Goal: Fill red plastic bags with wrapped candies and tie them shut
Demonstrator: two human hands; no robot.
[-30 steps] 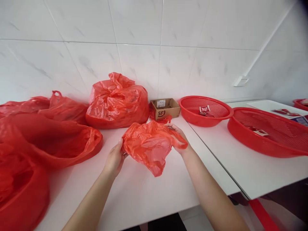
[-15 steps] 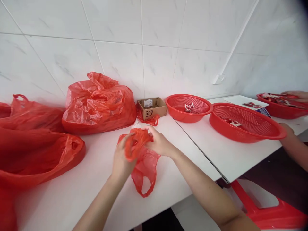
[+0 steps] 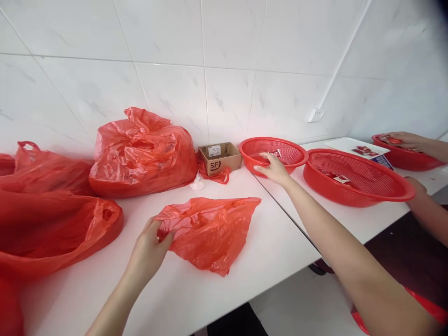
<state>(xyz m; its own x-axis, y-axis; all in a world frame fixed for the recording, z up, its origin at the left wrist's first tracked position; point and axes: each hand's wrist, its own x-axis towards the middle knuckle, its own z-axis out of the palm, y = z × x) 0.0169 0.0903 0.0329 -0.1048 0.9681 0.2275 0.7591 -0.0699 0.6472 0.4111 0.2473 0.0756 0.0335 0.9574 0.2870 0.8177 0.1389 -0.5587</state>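
My left hand [image 3: 149, 249] pinches the left edge of a thin red plastic bag [image 3: 210, 231] that lies spread on the white table [image 3: 196, 298]. My right hand [image 3: 275, 170] is stretched out to the near rim of a small red basket [image 3: 275, 156], its fingers curled over the rim. A few small red-and-white packets [image 3: 276, 153] lie inside that basket.
A stuffed red bag [image 3: 143, 154] stands by the tiled wall, with more red bags [image 3: 49, 219] at the left. A small cardboard box [image 3: 220, 157] sits beside the basket. A larger red basket [image 3: 357, 177] is at the right. Another person's hands [image 3: 416, 186] work at the far right.
My right hand let go of the red bag and moved right to the small basket's rim. The bag, bunched between both hands before, now lies spread on the table in my left hand alone.
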